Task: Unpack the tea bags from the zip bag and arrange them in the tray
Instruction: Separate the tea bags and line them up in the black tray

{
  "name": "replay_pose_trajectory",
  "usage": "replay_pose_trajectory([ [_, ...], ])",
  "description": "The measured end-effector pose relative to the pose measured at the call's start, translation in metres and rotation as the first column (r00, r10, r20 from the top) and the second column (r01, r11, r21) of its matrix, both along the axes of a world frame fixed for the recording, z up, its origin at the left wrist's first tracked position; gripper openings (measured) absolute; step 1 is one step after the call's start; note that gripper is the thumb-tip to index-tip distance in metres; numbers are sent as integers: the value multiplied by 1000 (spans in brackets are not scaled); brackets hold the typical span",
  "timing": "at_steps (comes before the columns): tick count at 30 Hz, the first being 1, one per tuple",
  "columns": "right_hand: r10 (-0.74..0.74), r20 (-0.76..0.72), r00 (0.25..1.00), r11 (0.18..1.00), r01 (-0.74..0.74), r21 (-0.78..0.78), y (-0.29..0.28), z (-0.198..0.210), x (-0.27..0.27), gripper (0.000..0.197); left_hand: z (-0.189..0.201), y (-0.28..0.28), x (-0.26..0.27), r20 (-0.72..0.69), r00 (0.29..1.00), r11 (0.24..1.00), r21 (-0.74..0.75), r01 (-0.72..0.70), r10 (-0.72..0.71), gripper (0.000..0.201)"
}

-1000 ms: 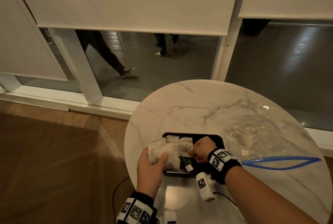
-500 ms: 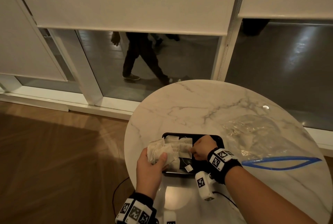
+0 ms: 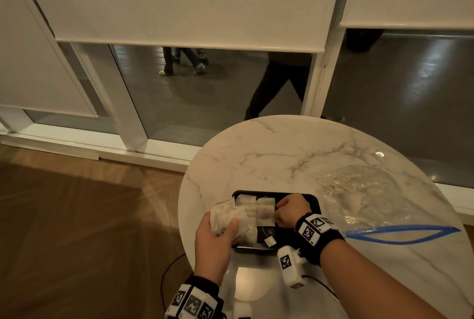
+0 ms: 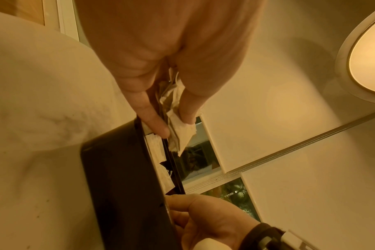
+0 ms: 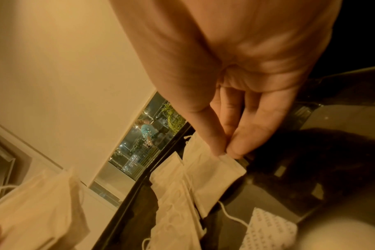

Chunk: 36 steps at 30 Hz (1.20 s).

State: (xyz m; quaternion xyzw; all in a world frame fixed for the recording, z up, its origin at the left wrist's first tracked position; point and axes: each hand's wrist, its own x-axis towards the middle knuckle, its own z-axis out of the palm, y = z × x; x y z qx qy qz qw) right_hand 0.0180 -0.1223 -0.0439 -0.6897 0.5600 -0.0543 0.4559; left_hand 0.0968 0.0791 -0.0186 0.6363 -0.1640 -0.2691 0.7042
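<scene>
A black tray (image 3: 311,199) sits on the round marble table (image 3: 282,159), near its front edge. Several pale tea bags (image 3: 264,212) lie flat in the tray's left half. My left hand (image 3: 215,236) grips a bundle of tea bags (image 3: 227,217) over the tray's left edge, thumb on top. My right hand (image 3: 288,212) pinches the right edge of one tea bag (image 5: 216,175) lying in the tray, thumb and forefinger closed on its corner. A loose paper tag (image 3: 269,241) on a string lies at the tray's front. The clear zip bag (image 3: 372,198) with a blue zip lies open to the right.
The table's far half is bare marble. Its left edge drops to a wooden floor (image 3: 77,229). Beyond the table stand glass windows with lowered blinds (image 3: 195,0); people's legs (image 3: 274,85) pass outside. A dark cable (image 3: 166,275) hangs below the table's front.
My right hand has shifted slightly left over the tray with the tea bag it pinches. The left hand stays put with its bundle. People outside the window have walked to the right.
</scene>
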Motion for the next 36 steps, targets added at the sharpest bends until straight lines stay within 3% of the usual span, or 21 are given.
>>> replay_pose_trajectory([
  [9,-16,-16,1000,1000,16,-24,-1,0,0,14,-4,-1,2,-19,1000,1000,13,-15,15,30],
  [18,-83,74,994,996,80,45,-7,2,-7,19,-4,1,3,36,999,999,28,-26,25,27],
  [22,-191,284,940,972,141,189,4,21,-23,19,0,0,0,44,999,1000,13,-19,18,25],
  [25,-215,400,891,970,145,198,19,37,-40,10,5,-3,-6,9,1000,1000,-5,1,-1,26],
  [29,-157,525,837,980,67,186,51,62,-59,11,9,-10,-18,-45,998,999,-24,39,-40,23],
  [33,0,603,798,988,-95,126,77,68,-73,9,16,-16,-32,-69,993,994,-59,97,-101,24],
  [36,4,630,776,993,-79,91,82,66,-81,6,19,-18,-39,-66,992,992,-64,106,-111,26],
])
